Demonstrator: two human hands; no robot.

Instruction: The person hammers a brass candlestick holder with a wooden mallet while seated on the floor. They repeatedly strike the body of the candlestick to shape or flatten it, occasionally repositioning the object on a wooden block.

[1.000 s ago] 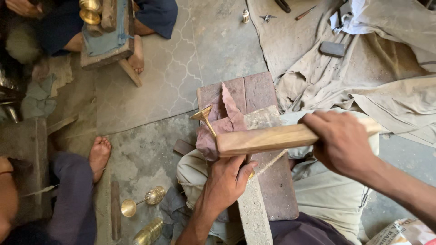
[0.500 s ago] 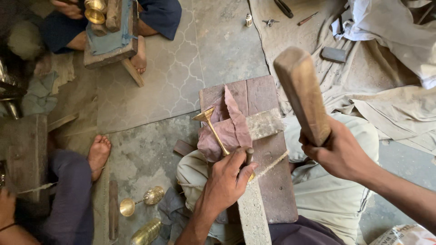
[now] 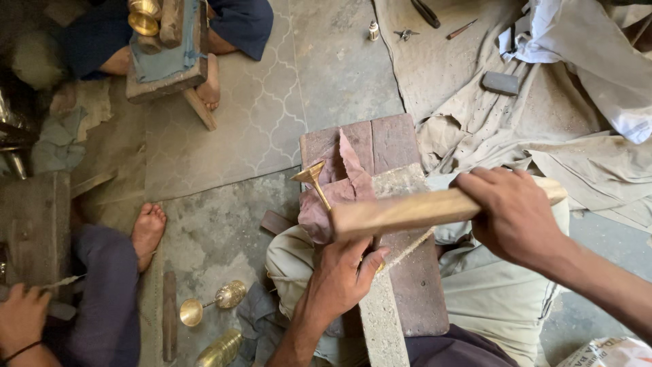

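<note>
My right hand (image 3: 515, 214) grips a wooden mallet block (image 3: 401, 212), which lies level over the work. My left hand (image 3: 341, 277) holds a slim brass stemmed piece (image 3: 314, 181) against a reddish cloth (image 3: 334, 190) on a worn wooden board (image 3: 380, 143) across my lap. The brass piece's flared end points up-left, past the mallet's end. The mallet's head sits right above my left hand's fingers, hiding the lower part of the brass stem.
Another person's bare foot (image 3: 148, 230) and hand (image 3: 22, 316) are at the left. Brass goblet parts (image 3: 207, 304) lie on the floor beside a wooden stick (image 3: 168, 314). A second person sits at the top left behind a wooden block (image 3: 170, 61). Cloth sheets (image 3: 543, 115) and small tools lie at the right.
The mallet was level on the brass piece, then raised upright, and has now come down level over my left hand again. My left hand has stayed on the brass piece.
</note>
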